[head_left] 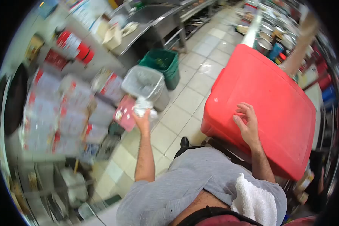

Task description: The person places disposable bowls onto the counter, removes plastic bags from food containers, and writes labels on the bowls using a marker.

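Observation:
My left hand (142, 121) reaches forward on the left, its fingers closed on a crumpled white wad (142, 104) that looks like plastic or paper. Just beyond it stands a grey bin (146, 81) with a clear liner. Right beside the wad is a flat pink thing (124, 115) with white bits on it; I cannot tell whether my fingers touch it. My right hand (246, 122) is over the big red lid (271, 98) of a container, fingers apart and slightly curled, holding nothing. Whether it rests on the lid is unclear.
A green bin (164, 64) stands behind the grey one. Clear-wrapped packages (60, 109) are stacked on the left, below a fire extinguisher (74, 46). A steel sink (154, 19) lies ahead. Pots and jars crowd a counter (265, 41) at right. Tiled floor (173, 116) runs between.

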The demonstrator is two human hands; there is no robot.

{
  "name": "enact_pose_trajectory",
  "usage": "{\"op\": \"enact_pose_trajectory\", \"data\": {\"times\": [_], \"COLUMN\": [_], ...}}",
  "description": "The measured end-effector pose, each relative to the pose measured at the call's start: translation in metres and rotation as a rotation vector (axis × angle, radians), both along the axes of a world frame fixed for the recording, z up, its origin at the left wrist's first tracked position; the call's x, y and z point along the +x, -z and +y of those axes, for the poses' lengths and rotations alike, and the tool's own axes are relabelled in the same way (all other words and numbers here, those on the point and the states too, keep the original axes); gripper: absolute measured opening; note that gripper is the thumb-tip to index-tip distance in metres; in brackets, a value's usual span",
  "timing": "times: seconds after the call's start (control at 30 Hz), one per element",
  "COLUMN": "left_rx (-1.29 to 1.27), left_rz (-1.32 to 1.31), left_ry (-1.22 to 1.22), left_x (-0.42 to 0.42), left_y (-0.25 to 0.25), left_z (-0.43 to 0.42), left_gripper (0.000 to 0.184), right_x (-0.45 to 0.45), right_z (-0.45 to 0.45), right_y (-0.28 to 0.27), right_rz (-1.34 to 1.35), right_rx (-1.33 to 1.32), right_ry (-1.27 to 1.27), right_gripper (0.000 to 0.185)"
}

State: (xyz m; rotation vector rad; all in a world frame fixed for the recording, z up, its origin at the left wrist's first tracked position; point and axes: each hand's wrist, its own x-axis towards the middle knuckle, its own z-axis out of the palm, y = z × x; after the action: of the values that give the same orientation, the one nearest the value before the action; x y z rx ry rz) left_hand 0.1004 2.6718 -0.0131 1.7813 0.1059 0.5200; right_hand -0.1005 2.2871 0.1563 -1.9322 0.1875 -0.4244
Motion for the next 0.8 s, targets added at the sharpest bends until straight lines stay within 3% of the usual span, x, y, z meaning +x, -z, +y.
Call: {"op": "enact_pose_trajectory", "data": {"times": [0.1, 0.13, 0.17, 0.2, 0.23, 0.3, 0.33, 0.37, 0.43, 0.57, 0.63, 0.7, 0.8], "left_rx": [0.124, 0.078, 0.294, 0.346, 0.412, 0.368, 0.325, 0.362, 0.125, -0.383, -0.452, -0.476, -0.423], "left_rz": [0.153, 0.085, 0.13, 0.322, 0.492, 0.46, 0.487, 0.366, 0.021, 0.081, -0.016, -0.082, -0.234], "left_ry": [-0.071, -0.041, -0.073, -0.009, -0.017, -0.112, -0.115, -0.023, 0.12, 0.582, 0.766, 0.95, 1.183], "left_x": [0.111, 0.177, 0.238, 0.281, 0.319, 0.349, 0.327, 0.332, 0.308, 0.192, 0.122, 0.06, -0.037], "left_y": [-0.032, -0.001, 0.014, 0.008, 0.009, -0.02, -0.067, -0.079, -0.093, -0.137, -0.16, -0.173, -0.187], "left_z": [0.007, 0.029, 0.048, 0.058, 0.063, 0.036, 0.003, -0.016, -0.074, -0.179, -0.219, -0.249, -0.287], "left_gripper": [0.076, 0.082, 0.103, 0.126, 0.136, 0.132, 0.126, 0.113, 0.099, 0.077, 0.062, 0.062, 0.061], "right_x": [0.011, 0.014, 0.015, 0.015, 0.013, 0.0, -0.008, -0.017, -0.036, -0.077, -0.1, -0.138, -0.215], "right_z": [0.018, 0.022, 0.024, 0.026, 0.029, 0.032, 0.033, 0.034, 0.037, 0.042, 0.042, 0.038, 0.022], "right_y": [-0.013, -0.018, -0.022, -0.024, -0.026, -0.022, -0.019, -0.013, -0.003, -0.002, -0.011, -0.007, -0.001], "right_rz": [-0.1, -0.11, -0.117, -0.112, -0.103, -0.087, -0.071, -0.076, -0.035, -0.037, -0.049, -0.076, -0.049], "right_rx": [0.005, -0.019, -0.028, -0.084, -0.138, -0.139, -0.13, -0.14, -0.015, -0.124, -0.252, -0.132, -0.215], "right_ry": [0.155, 0.197, 0.27, 0.307, 0.34, 0.463, 0.519, 0.563, 0.721, 0.864, 0.941, 1.007, 1.126], "right_gripper": [0.035, 0.036, 0.036, 0.037, 0.037, 0.036, 0.036, 0.036, 0.035, 0.025, 0.018, 0.016, 0.018]}}
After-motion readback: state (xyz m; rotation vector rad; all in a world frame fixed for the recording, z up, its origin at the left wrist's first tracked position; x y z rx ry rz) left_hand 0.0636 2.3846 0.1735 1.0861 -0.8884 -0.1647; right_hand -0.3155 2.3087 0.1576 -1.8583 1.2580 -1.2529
